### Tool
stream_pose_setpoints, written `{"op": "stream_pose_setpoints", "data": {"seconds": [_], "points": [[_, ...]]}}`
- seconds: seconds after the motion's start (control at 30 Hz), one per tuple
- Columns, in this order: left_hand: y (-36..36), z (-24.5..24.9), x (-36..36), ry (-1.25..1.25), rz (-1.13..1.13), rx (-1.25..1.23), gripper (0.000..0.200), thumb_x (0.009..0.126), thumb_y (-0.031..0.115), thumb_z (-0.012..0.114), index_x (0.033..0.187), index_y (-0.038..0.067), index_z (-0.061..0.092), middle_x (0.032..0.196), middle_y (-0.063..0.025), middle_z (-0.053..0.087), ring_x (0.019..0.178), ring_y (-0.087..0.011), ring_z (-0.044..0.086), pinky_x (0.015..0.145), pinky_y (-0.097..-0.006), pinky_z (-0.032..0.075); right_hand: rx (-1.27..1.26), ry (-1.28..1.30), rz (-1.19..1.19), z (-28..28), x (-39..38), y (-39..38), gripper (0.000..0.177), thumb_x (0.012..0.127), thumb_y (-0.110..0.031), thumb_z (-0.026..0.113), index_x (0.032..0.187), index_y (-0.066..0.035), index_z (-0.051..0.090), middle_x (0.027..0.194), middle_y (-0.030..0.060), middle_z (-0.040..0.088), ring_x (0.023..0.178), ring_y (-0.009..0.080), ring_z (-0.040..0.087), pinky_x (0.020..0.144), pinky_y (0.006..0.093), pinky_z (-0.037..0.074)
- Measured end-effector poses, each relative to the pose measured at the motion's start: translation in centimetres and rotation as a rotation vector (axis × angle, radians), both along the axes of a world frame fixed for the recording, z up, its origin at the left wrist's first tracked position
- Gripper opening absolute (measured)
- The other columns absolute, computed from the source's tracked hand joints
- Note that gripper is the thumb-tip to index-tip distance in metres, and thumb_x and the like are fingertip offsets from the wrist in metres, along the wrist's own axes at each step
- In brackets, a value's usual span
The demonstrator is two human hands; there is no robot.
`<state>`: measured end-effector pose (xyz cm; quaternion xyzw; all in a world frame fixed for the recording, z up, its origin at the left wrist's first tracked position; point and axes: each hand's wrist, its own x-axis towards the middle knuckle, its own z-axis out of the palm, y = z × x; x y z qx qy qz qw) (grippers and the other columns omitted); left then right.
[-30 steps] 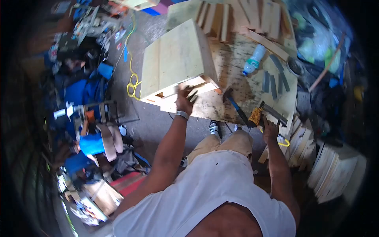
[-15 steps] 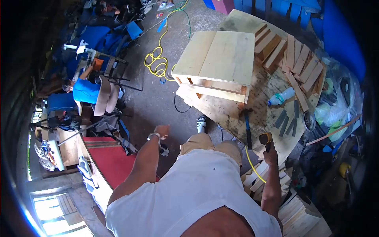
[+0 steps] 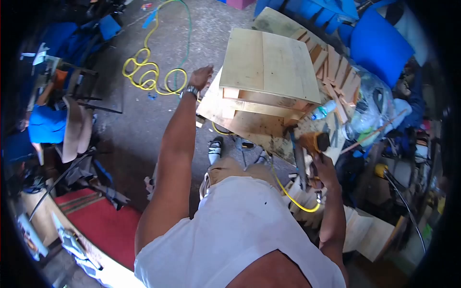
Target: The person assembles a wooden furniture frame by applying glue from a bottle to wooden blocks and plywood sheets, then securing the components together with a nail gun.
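My right hand (image 3: 325, 170) grips a yellow and black nail gun (image 3: 313, 142), held over the near right side of the plywood worktop (image 3: 257, 129). A yellow air hose (image 3: 300, 206) runs by a metal fitting below that hand. My left hand (image 3: 200, 78), with a watch on the wrist, is stretched forward with its fingers apart. It is just left of a wooden box-like frame (image 3: 269, 60) with a two-board top, and seems to hold nothing. A hammer (image 3: 298, 158) lies beside the nail gun, partly hidden by it.
Several wood strips (image 3: 336, 72) and a plastic bottle (image 3: 323, 110) lie on the worktop's right. Yellow hose coils (image 3: 149, 77) rest on the floor. A person in a blue shirt (image 3: 47, 126) sits at the left. A red panel (image 3: 98, 225) is at lower left.
My left hand has reached forward to the box frame's left side. My right hand has brought the nail gun up and forward, closer to the frame. The view has turned right.
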<state>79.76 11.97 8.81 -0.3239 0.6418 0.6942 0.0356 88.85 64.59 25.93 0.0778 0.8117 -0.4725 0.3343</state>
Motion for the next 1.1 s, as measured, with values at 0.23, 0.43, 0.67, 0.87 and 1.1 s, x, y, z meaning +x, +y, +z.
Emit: {"op": "stream_pose_setpoints", "data": {"seconds": [0.23,0.43,0.67,0.87,1.1], "points": [[-0.4,-2.2,-4.2,-0.001,-0.351,-0.011,0.049,0.084,0.042,0.072,0.121,0.01,0.067,0.115,-0.008,0.068,0.105,-0.0216,0.063,0.082,-0.0382,0.055,0.009,0.142,0.063,4.7,-5.4,-20.0,0.058,0.092,-0.063,0.054,0.083,-0.005,0.058,0.062,0.0024,0.056,0.053,0.0123,0.056,0.05,0.0285,0.044],[-0.4,-2.2,-3.9,-0.017,-0.331,-0.01,0.052,0.084,0.037,0.074,0.126,0.01,0.064,0.118,-0.0045,0.068,0.111,-0.0187,0.062,0.08,-0.036,0.054,0.063,-0.021,0.067,5.1,-10.3,-28.0,0.067,0.089,-0.069,0.053,0.089,-0.002,0.061,0.063,0.0026,0.057,0.051,0.013,0.057,0.05,0.0291,0.049],[-0.5,-2.9,-4.3,0.04,-0.374,-0.056,0.051,0.082,0.04,0.074,0.119,0.006,0.069,0.115,-0.0083,0.069,0.104,-0.0205,0.064,0.073,-0.0353,0.056,0.134,-0.051,0.128,5.0,-11.3,-30.1,0.071,0.091,-0.068,0.048,0.101,0.001,0.064,0.061,0.0004,0.055,0.048,0.0107,0.055,0.049,0.0273,0.049],[-0.5,-2.7,-4.3,0.055,-0.389,-0.124,0.058,0.08,0.042,0.074,0.124,0.005,0.066,0.116,-0.0131,0.068,0.1,-0.0228,0.066,0.07,-0.0345,0.058,0.224,-0.048,0.149,4.6,-12.0,-31.3,0.071,0.091,-0.068,0.049,0.102,0.0,0.066,0.064,0.0018,0.056,0.052,0.0112,0.056,0.051,0.0277,0.05],[-0.5,-3.0,-4.3,0.088,-0.386,-0.196,0.065,0.076,0.048,0.073,0.12,0.001,0.066,0.117,-0.0212,0.067,0.106,-0.0287,0.067,0.093,-0.0344,0.051,0.406,0.062,0.277,3.9,-13.0,-32.0,0.079,0.088,-0.073,0.047,0.09,0.002,0.068,0.067,0.006,0.059,0.057,0.0166,0.057,0.059,0.0345,0.048]]}}
